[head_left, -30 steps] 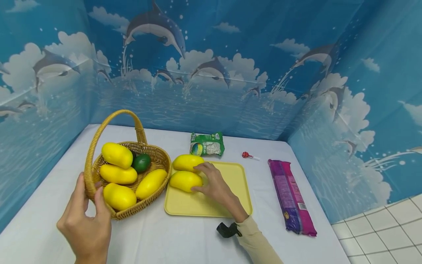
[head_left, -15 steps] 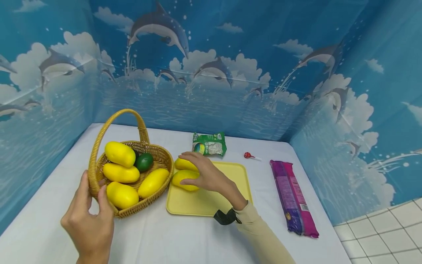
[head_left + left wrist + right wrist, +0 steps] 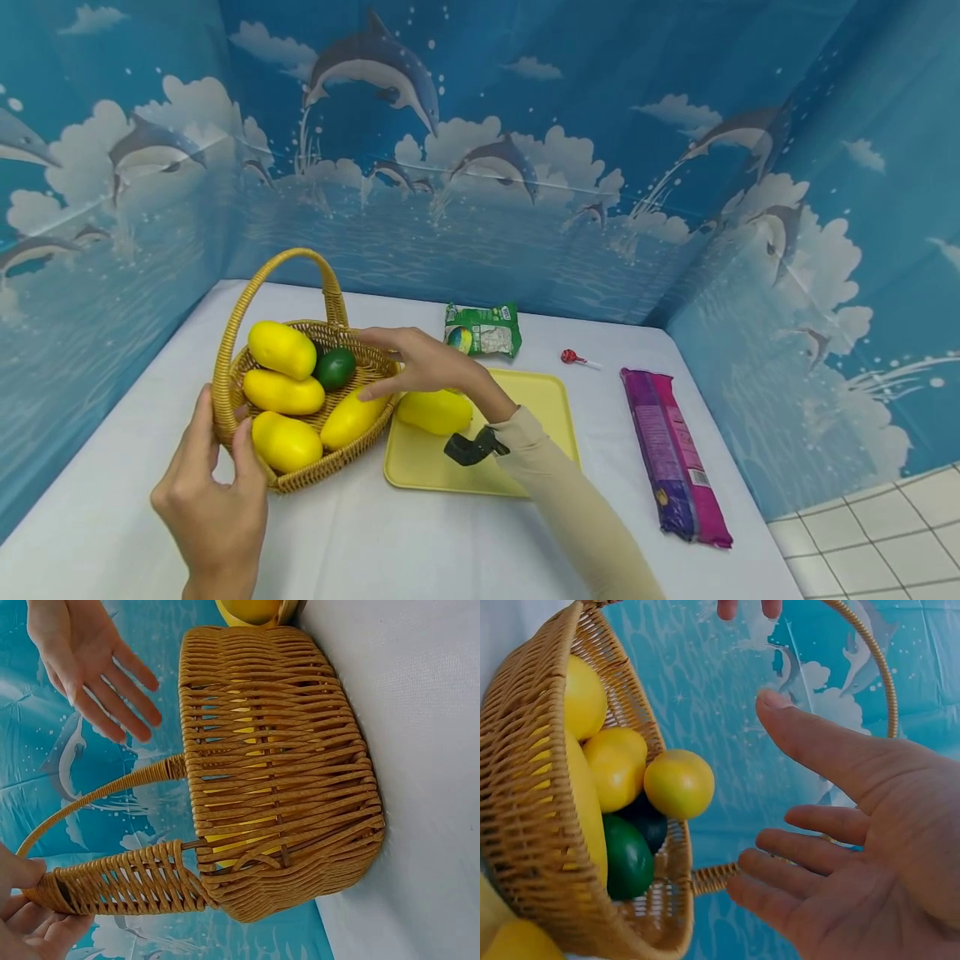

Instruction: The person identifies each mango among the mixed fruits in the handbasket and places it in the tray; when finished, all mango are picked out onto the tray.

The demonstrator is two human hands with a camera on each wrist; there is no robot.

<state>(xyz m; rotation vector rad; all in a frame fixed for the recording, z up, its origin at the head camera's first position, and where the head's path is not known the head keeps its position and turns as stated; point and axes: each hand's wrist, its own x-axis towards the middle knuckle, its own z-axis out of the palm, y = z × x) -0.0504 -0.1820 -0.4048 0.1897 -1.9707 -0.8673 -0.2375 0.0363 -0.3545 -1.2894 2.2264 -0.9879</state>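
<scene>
My left hand (image 3: 217,492) pinches the handle of the wicker basket (image 3: 352,446) near its base at the left, also plain in the left wrist view. Several yellow mangoes (image 3: 285,350) lie in the basket, beside a green avocado (image 3: 335,368) and a darker fruit behind it. Over the basket's right side hovers my right hand (image 3: 408,362), fingers spread and holding nothing. In the right wrist view its palm faces the fruit, apart from it. Below the right wrist, a mango (image 3: 435,412) rests on the yellow tray (image 3: 480,479); my hand and forearm hide the one behind it.
A green snack bag (image 3: 482,330) lies behind the tray, with a red lollipop (image 3: 570,357) to its right. Farther right is a long purple-pink packet (image 3: 675,454). Dolphin-print curtains (image 3: 487,225) stand around the white table (image 3: 360,542).
My right hand has left the mangoes on the tray and moved left over the basket, with nothing in it. The left hand keeps its hold on the handle. The head view has shifted slightly.
</scene>
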